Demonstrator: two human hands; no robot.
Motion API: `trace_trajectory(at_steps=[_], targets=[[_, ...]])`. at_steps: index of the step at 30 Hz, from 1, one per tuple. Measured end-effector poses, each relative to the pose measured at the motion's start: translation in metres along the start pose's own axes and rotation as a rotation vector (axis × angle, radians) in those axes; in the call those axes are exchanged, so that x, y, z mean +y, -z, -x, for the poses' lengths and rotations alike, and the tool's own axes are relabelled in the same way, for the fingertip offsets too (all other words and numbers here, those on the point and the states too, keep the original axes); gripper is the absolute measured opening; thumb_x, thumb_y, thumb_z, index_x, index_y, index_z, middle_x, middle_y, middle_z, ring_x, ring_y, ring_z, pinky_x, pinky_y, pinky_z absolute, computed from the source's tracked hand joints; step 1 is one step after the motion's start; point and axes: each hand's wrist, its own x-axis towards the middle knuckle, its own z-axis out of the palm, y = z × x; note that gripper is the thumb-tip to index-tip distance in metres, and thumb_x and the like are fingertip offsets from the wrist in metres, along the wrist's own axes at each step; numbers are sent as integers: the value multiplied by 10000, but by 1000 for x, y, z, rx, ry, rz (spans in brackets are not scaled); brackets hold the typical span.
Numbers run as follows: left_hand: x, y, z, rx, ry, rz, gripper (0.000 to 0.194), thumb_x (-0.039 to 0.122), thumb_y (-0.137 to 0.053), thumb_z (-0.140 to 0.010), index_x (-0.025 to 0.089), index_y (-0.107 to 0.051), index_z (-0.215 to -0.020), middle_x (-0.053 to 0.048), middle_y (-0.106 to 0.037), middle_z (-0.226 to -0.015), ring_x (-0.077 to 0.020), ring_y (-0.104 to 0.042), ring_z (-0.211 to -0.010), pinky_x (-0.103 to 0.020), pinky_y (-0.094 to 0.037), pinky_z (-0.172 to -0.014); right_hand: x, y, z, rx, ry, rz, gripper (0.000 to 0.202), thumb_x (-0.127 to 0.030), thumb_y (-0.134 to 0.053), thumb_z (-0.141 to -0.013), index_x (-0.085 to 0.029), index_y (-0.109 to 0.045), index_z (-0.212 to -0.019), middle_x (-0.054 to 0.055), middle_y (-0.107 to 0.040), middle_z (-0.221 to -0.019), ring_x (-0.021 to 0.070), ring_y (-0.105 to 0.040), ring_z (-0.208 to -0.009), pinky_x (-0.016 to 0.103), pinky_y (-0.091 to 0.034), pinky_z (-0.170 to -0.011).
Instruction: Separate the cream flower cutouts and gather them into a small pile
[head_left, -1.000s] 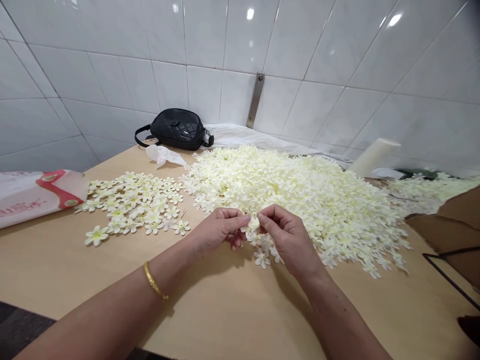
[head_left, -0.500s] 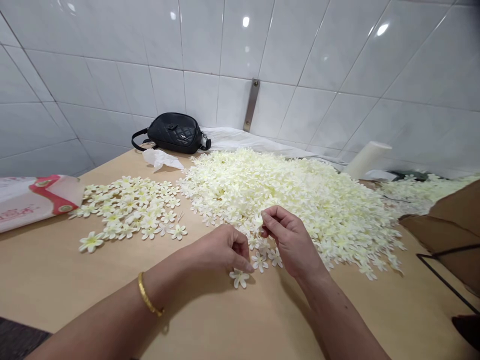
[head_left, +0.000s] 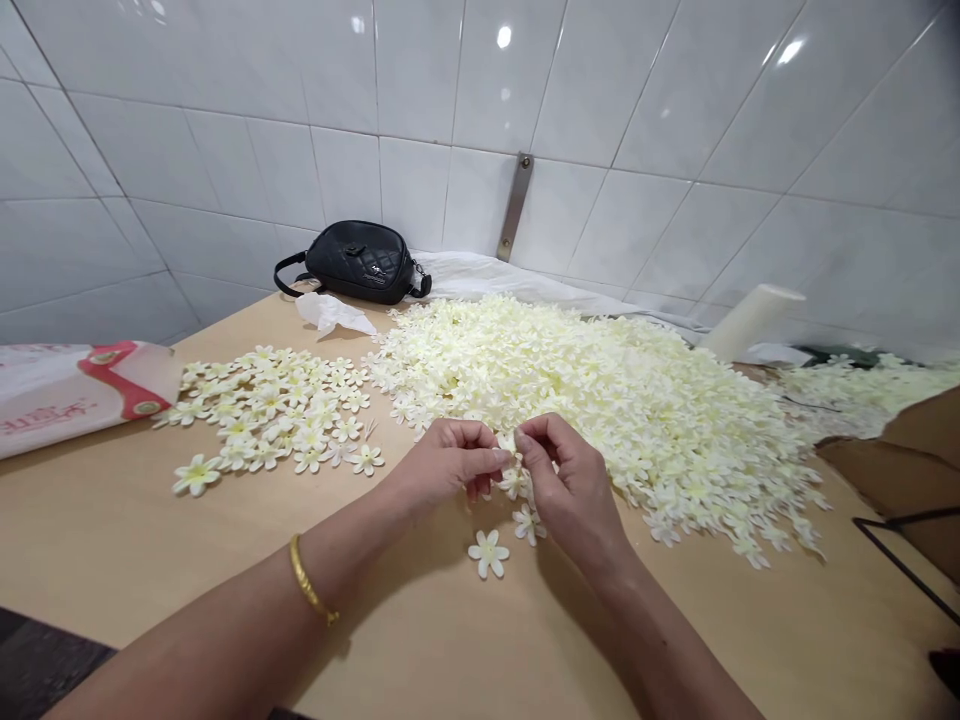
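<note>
Tan table [head_left: 442, 645], left hand [head_left: 454, 460], right hand [head_left: 574, 490], flower [head_left: 508, 443] (white) pinched between.

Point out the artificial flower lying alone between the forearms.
The white, face-up artificial flower: bare tabletop surrounds it, unlike those in the large pile and left cluster.

flower heap [head_left: 555, 370] on table [head_left: 450, 650] | smaller flower cluster [head_left: 266, 400] left | handbag [head_left: 356, 262] behind cluster | cardboard [head_left: 926, 435] right

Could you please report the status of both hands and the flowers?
Left hand and right hand pinching a flower. Flower heap just beyond. No obstruction visible.
</note>
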Motion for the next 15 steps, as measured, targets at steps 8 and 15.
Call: trace_trajectory(at_steps=[8, 15], targets=[[-4, 3, -3, 67, -1, 165, 185, 266, -635, -648, 109, -555, -591, -20, -552, -530, -84, -489, -452, -215, -388, -456, -2, -3, 2, -15, 240, 59, 140, -155, -446, -794, -179, -583, -779, 24, -576, -723, 134, -526, -679, 241, -403, -614], [-6, 4, -4, -7, 7, 219, 277, 336, -556, -735, 90, -586, -612, -40, -554, -532, -95, -513, -471, -219, -394, -486, 0, -2, 1, -59, 317, 145, 183, -125, -423, -802, -166, -568, -699, 16, -548, -657, 112, -504, -601, 219, -387, -566]])
